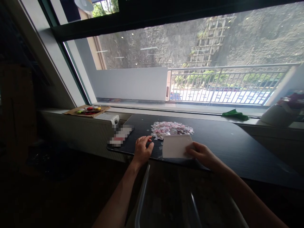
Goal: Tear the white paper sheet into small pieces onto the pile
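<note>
On the dark table [213, 133] lies a pile of small pinkish-white flat pieces [168, 127], with a few strays around its edge. My right hand [201, 154] grips the right side of a thin white rectangular scraper [175, 146], which has a small hole near its upper right corner. The scraper is just in front of the pile and hides part of its near edge. At the pile's left, my left hand [143, 148] is held over the table's front edge, thumb apart from the fingers, holding nothing.
Below the table edge, in front of me, is a clear plastic bin [142, 196]. A blurred-out packet [121, 135] lies at the table's left end. A green cloth [235, 114] and a pale rounded object [279, 110] rest on the windowsill; cardboard with colourful items [87, 110] sits at left.
</note>
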Demonstrator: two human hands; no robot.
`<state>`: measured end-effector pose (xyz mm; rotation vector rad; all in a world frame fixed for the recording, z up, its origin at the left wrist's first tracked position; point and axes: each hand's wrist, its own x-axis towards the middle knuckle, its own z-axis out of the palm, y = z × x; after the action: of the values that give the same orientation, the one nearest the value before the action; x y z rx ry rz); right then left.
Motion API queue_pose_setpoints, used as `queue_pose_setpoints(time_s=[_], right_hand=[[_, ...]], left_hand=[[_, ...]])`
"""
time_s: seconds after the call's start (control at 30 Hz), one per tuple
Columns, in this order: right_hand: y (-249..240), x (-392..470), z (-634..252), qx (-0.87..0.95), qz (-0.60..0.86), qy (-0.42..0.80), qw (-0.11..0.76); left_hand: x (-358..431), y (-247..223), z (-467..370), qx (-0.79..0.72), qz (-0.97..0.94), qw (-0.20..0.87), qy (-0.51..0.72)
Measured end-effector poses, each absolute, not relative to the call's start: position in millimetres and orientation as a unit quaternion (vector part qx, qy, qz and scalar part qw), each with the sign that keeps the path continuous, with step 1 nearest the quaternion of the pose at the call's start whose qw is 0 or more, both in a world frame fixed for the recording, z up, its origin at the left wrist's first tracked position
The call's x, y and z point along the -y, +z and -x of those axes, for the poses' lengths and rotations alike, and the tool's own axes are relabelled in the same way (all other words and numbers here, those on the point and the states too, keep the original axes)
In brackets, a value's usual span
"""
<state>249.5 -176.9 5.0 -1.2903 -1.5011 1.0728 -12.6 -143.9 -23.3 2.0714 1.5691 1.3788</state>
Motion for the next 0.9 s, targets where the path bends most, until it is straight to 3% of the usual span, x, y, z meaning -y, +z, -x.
queue_pose_setpoints(time_s=[0.23, 0.53, 0.7, 0.9], right_hand=[[4.7, 180.2, -247.9, 0.609, 0.516, 0.45, 0.4], [14.2, 157.3, -200.8, 0.603, 0.525, 0.394, 0.454], [19.5, 146.7, -174.8, 0.598, 0.563, 0.396, 0.409], [27.5, 160.2, -222.0, 0.552, 0.629, 0.379, 0.396]], left_hand=[[144.6, -21.0, 13.8, -0.522, -0.686, 0.141, 0.488], [146.8, -17.4, 16.8, -0.513, -0.551, 0.284, 0.594], [148.3, -16.5, 16.9, -0.514, -0.53, 0.298, 0.605], [145.4, -20.9, 14.3, -0.497, -0.522, 0.285, 0.632]])
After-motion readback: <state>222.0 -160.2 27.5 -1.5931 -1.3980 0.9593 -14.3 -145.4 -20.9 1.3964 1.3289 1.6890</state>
